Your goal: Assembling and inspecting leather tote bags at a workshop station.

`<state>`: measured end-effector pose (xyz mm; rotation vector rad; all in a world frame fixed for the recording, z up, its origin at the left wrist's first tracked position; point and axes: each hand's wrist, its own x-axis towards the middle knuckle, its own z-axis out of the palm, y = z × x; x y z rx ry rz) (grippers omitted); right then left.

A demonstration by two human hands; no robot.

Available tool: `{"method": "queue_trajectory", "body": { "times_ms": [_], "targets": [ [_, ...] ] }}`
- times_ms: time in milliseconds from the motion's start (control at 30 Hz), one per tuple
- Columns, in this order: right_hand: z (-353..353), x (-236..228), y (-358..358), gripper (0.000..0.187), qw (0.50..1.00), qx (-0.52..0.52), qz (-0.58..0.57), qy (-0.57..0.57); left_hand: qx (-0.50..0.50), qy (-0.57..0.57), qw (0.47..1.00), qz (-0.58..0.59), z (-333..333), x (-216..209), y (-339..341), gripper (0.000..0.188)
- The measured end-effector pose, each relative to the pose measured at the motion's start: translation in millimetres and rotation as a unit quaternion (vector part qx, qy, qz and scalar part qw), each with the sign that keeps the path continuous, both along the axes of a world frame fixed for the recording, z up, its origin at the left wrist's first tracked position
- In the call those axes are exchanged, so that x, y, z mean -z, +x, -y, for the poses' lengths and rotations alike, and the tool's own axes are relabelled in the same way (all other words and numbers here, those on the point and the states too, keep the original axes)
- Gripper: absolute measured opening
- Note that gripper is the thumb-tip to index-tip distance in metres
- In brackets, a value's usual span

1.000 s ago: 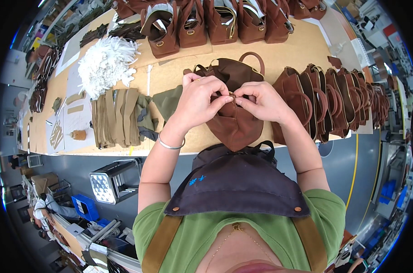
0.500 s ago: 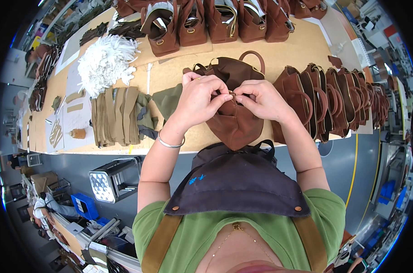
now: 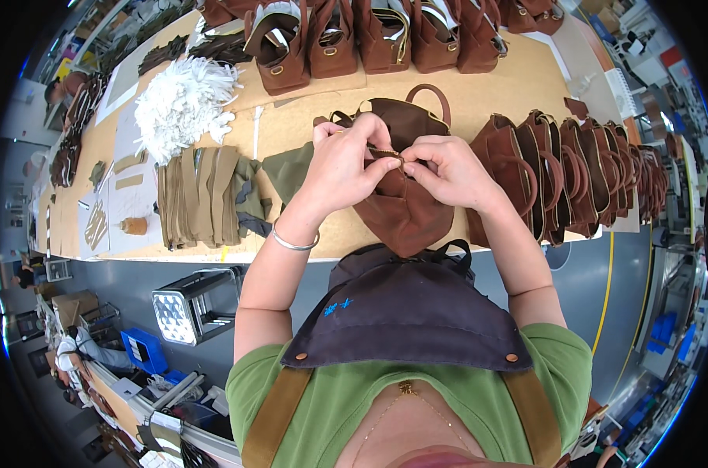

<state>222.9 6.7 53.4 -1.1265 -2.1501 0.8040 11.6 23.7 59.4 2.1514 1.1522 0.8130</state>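
Observation:
A brown leather handbag (image 3: 407,209) lies at the table's near edge, its opening facing away from me and one handle arching up behind. Both of my hands are at its gold-toothed zipper (image 3: 388,154). My left hand (image 3: 348,165) pinches the zipper edge between thumb and fingers. Close beside it, my right hand (image 3: 445,169) has thumb and forefinger pressed together on the zipper's end. Whether a slider is between the right fingertips is too small to tell. The dark lining (image 3: 405,121) shows beyond my fingers.
A row of finished-looking brown handbags (image 3: 385,39) stands along the far side. More bags (image 3: 541,175) are packed together on the right. At the left lie a heap of white strips (image 3: 184,105), stacked olive fabric pieces (image 3: 198,195) and a small amber bottle (image 3: 133,225). A metal stool (image 3: 190,308) stands on the floor.
My left fingers have lifted and spread a little, so more of the zipper's teeth show between my hands. The right hand stays nearly in place, and the bag has barely shifted.

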Motion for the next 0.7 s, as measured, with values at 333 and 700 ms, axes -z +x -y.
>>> {"method": "queue_trajectory", "body": {
  "times_ms": [333,700],
  "targets": [
    [14,-15,-1,0.019,0.994,0.082,0.050,-0.047,0.021,0.098,0.995,-0.027,4,14,-2,0.003],
    [19,5,-5,0.018,0.997,0.078,0.010,-0.010,0.000,0.113,0.993,-0.016,10,7,-1,0.007]
  ]
}}
